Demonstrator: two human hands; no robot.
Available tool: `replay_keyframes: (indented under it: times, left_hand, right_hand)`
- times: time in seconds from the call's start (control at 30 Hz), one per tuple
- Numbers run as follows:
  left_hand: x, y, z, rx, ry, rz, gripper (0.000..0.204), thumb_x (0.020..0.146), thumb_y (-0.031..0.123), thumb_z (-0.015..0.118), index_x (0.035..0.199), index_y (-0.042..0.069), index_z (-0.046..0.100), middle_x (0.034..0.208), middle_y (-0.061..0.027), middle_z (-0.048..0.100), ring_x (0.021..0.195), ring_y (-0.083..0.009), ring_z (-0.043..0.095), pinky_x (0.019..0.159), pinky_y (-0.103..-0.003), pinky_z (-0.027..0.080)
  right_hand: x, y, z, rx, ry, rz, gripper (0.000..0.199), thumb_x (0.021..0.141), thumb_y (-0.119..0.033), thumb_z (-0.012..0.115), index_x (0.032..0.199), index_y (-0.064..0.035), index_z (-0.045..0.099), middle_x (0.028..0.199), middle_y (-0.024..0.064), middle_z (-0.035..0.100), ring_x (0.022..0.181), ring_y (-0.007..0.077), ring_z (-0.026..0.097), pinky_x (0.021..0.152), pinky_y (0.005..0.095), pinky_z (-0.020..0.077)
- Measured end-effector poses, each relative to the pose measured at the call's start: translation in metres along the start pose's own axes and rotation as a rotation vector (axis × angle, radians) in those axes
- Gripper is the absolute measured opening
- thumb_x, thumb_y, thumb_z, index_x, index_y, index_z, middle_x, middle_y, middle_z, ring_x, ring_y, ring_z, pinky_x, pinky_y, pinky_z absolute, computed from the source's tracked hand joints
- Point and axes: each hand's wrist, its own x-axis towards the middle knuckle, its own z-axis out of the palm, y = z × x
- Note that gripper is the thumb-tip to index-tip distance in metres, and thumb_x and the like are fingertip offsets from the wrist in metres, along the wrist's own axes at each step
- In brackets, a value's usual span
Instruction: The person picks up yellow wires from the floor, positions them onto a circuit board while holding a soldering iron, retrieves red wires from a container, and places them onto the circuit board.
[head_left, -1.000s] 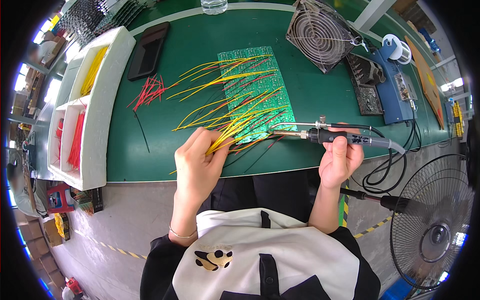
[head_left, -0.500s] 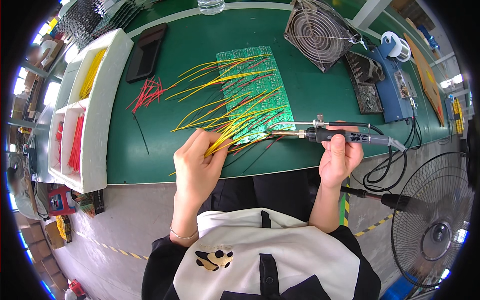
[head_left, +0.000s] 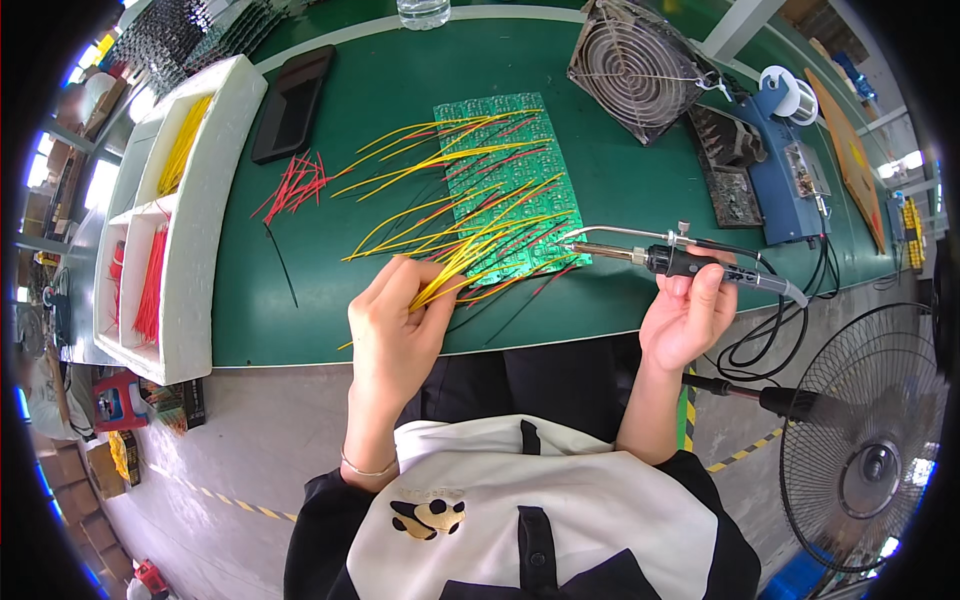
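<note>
A green circuit board panel (head_left: 512, 240) lies on the table with rows of yellow, red and black wires fixed along it, their free ends pointing left. At its lower left, my left hand (head_left: 398, 305) is closed around a bundle of yellow wires (head_left: 448, 272). My right hand (head_left: 690, 312) grips a soldering iron (head_left: 680, 262) by its dark handle, with a thin metal solder feed tube (head_left: 625, 230) running along the top. The iron's tip is over the panel's lower right edge; whether it touches cannot be made out.
Loose red wires (head_left: 292, 188) and a black phone (head_left: 293, 105) lie left, beside a white foam box (head_left: 225, 130) of yellow and red wires. At the back right stand a square fan (head_left: 640, 70), a blue soldering unit (head_left: 785, 165) and a solder spool (head_left: 790, 97). A floor fan (head_left: 870, 450) stands right.
My right hand has drawn the soldering iron to the right and slightly up, off the lower middle of the board. My left hand stays on the yellow wires.
</note>
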Motion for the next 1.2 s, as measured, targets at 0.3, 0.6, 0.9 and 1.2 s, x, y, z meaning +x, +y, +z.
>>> replay_keyframes:
  times: [0.3, 0.6, 0.9, 1.2]
  left_hand:
    - [0.001, 0.005, -0.003, 0.016, 0.002, -0.022, 0.006, 0.077, -0.002, 0.06, 0.074, -0.004, 0.055, 0.064, -0.0077, 0.052, 0.051, -0.0132, 0.046, 0.048, -0.022, 0.037]
    - [0.004, 0.007, -0.01, 0.182, 0.191, 0.229, 0.013, 0.085, 0.001, 0.048, 0.075, -0.005, 0.052, 0.066, -0.0085, 0.049, 0.054, -0.0138, 0.042, 0.05, -0.023, 0.034]
    - [0.009, 0.023, -0.01, 0.037, 0.048, -0.049, 0.014, 0.085, 0.005, 0.051, 0.073, 0.0, 0.047, 0.055, -0.0074, 0.045, 0.046, -0.0177, 0.041, 0.047, -0.025, 0.034]
    - [0.023, 0.042, 0.001, -0.014, 0.071, 0.009, 0.019, 0.088, 0.013, 0.051, 0.077, 0.001, 0.041, 0.057, -0.0098, 0.042, 0.047, -0.0179, 0.04, 0.046, -0.027, 0.032]
  right_hand:
    - [0.0, 0.0, 0.0, -0.028, 0.014, -0.004, 0.025, 0.087, -0.021, 0.054, 0.093, 0.0029, 0.054, 0.075, 0.0025, 0.05, 0.058, 0.0052, 0.038, 0.051, 0.0182, 0.0313]
    - [0.009, -0.006, -0.014, -0.028, 0.082, 0.032, 0.023, 0.088, -0.021, 0.054, 0.091, 0.0016, 0.055, 0.073, 0.0003, 0.048, 0.057, 0.004, 0.036, 0.049, 0.0179, 0.0285]
    - [0.01, -0.007, -0.013, 0.021, 0.031, 0.056, 0.023, 0.086, -0.021, 0.057, 0.091, 0.0015, 0.055, 0.072, 0.0005, 0.049, 0.056, 0.004, 0.037, 0.048, 0.018, 0.0282]
    - [0.008, -0.006, -0.015, -0.075, -0.02, 0.042, 0.025, 0.089, -0.024, 0.051, 0.092, 0.0009, 0.054, 0.063, -0.0011, 0.043, 0.053, 0.0039, 0.034, 0.048, 0.0179, 0.0252]
